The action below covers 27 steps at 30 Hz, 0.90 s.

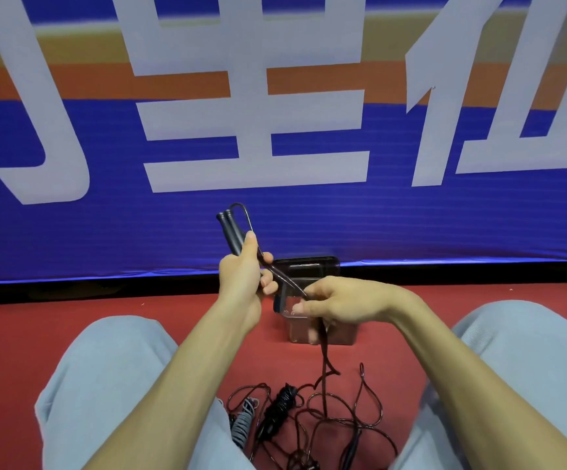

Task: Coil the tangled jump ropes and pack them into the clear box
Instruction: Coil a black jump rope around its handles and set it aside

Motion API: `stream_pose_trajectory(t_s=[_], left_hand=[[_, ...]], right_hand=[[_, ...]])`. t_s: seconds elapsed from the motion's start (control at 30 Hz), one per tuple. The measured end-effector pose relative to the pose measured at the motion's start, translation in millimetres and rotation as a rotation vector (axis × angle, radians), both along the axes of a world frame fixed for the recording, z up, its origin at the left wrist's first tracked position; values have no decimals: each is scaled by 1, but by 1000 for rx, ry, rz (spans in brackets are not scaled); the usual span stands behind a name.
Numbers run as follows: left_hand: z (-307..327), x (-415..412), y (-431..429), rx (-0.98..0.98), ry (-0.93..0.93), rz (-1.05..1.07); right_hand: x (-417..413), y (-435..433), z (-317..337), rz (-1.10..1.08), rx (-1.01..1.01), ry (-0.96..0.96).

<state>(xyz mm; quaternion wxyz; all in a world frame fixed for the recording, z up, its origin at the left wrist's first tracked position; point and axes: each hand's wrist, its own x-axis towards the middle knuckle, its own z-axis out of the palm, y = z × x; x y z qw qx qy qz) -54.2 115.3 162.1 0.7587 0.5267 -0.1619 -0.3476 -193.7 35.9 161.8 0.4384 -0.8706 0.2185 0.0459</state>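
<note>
Between the person's knees, on the red floor (160, 310), lies the tangle of dark cord (329, 415), with a grey rope (241, 424) and a black bundled rope (280, 403) just beside it. Above this heap the left hand (241, 278) grips two dark handles (229, 234) side by side, tilted up and away from the body. I judge that they are held together so that they make one fixed end for the coil.

A thin cord (278, 273) bends over from the top of the handles, passes the left fingers and goes to the right hand (338, 300). The right fingers pinch this cord, and below them it hangs down into the tangle. Holding it high probably lets the loose part slide out of the knots by its own weight.

The clear box (339, 334) stands on the floor just behind the hands, near the blue banner (309, 218). I cannot tell if anything is already inside it. This rope is not yet coiled, and the next turn needs care so the other ropes are not dragged up with it.
</note>
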Motion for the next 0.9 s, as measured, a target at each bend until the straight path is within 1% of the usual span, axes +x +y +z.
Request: stream_pose_trajectory(t_s=[0.1,0.17,0.3,0.37,0.43,0.57,0.67,0.73,0.83,0.9], left_hand=[[-3,1,1,78,-163,-45],[-5,4,2,162,-323,-52],[-10,13,3,372,-726,-53],[-10,16,6,491,-954,-39],[-9,17,9,580,-1117,-56],[-11,9,11,669,-1251,-208],[-8,-1,11,699,-1289,-341],[-6,-8,13,677,-1366,-421],[-10,-20,19,603,-1589,-515],[-13,-26,21,533,-1635,-521]], right_hand=[[-2,-4,-2,-23,-35,89],[-5,-7,-3,-47,-53,91],[-16,-9,6,-119,64,-80],[-20,-13,11,-113,17,-157],[-21,-18,12,-124,-98,-262],[-22,-22,15,-249,-151,-508],[-21,-25,16,-337,-218,-590],[-24,-28,17,-374,-277,-616],[-31,-31,19,-381,-307,-579],[-35,-32,20,-362,-284,-566]])
